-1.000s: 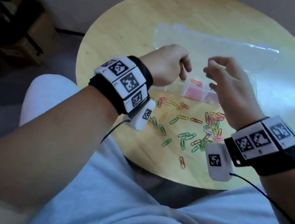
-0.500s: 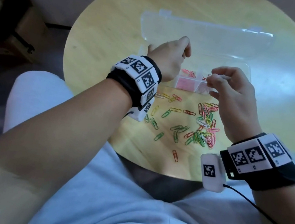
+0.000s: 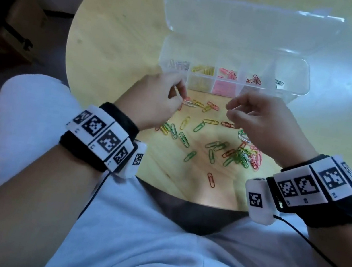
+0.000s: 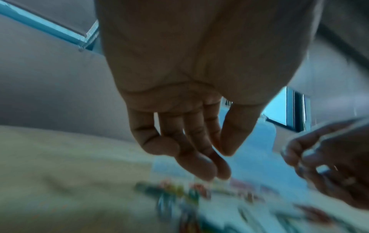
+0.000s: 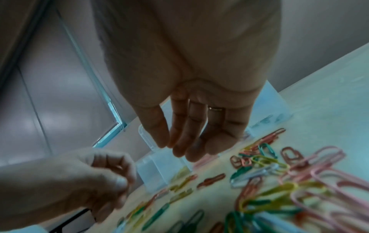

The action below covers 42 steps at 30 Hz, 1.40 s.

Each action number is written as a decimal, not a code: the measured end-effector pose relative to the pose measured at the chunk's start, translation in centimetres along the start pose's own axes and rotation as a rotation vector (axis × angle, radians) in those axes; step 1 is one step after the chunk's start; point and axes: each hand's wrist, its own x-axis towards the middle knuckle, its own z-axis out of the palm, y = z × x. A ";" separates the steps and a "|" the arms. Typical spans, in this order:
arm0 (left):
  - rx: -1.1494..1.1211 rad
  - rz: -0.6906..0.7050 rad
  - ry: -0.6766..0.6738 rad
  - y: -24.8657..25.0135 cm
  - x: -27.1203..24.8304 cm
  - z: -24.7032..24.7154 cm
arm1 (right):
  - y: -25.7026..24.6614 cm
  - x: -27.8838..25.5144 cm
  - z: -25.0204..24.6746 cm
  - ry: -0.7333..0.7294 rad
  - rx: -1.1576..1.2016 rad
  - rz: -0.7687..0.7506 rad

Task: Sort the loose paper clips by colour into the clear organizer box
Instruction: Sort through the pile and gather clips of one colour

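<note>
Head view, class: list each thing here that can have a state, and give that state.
clear organizer box: lid open, folded back; holds sorted clips.
loose paper clips: scattered unsorted on the round table.
left hand: fingers loosely curled over the clips; grip unclear.
right hand: fingers relaxed, empty.

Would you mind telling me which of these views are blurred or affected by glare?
Head view: mostly sharp, pale glare on the table at right. Left wrist view: loose paper clips smeared by motion blur. Right wrist view: distant clips crisp, the nearest soft; left hand slightly blurred.
</note>
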 end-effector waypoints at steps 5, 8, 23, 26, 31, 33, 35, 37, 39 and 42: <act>0.106 0.026 -0.119 0.2 0.4 1.8 | 0.1 0.3 0.7 -0.013 -0.083 0.012; 0.117 0.024 -0.072 0.1 0.9 1.8 | 0.3 0.7 1.1 0.003 -0.121 0.021; 0.248 0.005 -0.140 0.7 1.1 3.2 | 0.0 1.2 2.0 -0.112 -0.279 0.123; 0.242 -0.007 -0.156 0.9 0.9 3.1 | 0.0 1.2 2.3 -0.124 -0.325 0.116; 0.219 -0.016 -0.213 1.2 0.6 2.8 | 0.0 0.9 2.3 -0.162 -0.415 0.089; 0.218 -0.010 -0.226 1.3 0.5 2.8 | -0.2 0.8 2.3 -0.161 -0.436 0.094; 0.223 -0.004 -0.233 1.3 0.4 2.8 | -0.3 0.7 2.4 -0.168 -0.463 0.107; 0.233 0.001 -0.236 1.2 0.4 2.9 | -0.4 0.6 2.6 -0.184 -0.504 0.114; 0.239 0.008 -0.234 1.1 0.4 3.0 | -0.5 0.6 2.7 -0.199 -0.548 0.114; 0.258 0.025 -0.232 1.0 0.4 3.2 | -0.6 0.4 2.7 -0.209 -0.606 0.117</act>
